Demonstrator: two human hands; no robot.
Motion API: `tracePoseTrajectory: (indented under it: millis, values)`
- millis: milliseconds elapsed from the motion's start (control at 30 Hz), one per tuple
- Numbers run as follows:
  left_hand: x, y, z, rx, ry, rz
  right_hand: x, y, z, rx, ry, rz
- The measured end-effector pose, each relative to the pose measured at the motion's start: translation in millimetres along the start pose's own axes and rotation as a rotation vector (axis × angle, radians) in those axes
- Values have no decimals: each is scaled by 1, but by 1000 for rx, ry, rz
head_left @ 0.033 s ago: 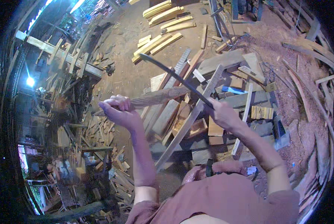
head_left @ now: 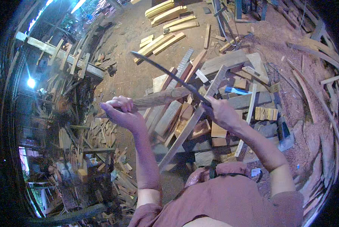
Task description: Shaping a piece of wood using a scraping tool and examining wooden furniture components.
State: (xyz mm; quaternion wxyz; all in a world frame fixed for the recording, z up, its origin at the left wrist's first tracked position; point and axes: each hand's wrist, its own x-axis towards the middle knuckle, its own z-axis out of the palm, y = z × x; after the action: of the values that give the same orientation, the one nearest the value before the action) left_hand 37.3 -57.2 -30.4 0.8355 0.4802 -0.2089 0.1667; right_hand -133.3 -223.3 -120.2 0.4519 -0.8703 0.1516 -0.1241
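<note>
My left hand [head_left: 120,113] is closed round a long, rough wooden piece [head_left: 158,97] held roughly level, its far end reaching to the middle of the view. My right hand [head_left: 224,115] is closed on a long dark blade [head_left: 160,69], its handle hidden by the fingers and its tip up to the left. The blade crosses near the far end of the wooden piece; I cannot tell whether they touch. Beneath both lie loose boards and blocks, including a long pale batten [head_left: 182,136] and a short blue object [head_left: 235,90].
Yellowish boards [head_left: 162,45] lie on the dirt floor [head_left: 120,75] beyond. Timber scraps and a lit lamp [head_left: 31,82] are at the left. A metal frame [head_left: 220,22] stands at the back. Long curved offcuts [head_left: 306,98] and sawdust are at the right.
My right hand and the blade have shifted a little to the left and up, the tip farther left. My left hand is almost unchanged.
</note>
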Motion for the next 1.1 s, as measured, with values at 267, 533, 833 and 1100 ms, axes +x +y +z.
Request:
tracePoseTrajectory:
  millis: [267, 533, 833, 1100]
  values:
    - [-16, -3, 25, 81, 15, 62, 47, 81, 81, -153, -156, 59]
    - [-1, -8, -4, 23, 46, 57, 71, 90, 64, -128, -204, 69]
    - [4, -9, 10, 80, 136, 44, 69, 91, 98, -203, -229, 116]
    - [14, -15, -45, 50, 176, 71, 87, 74, 95, -143, -208, -15]
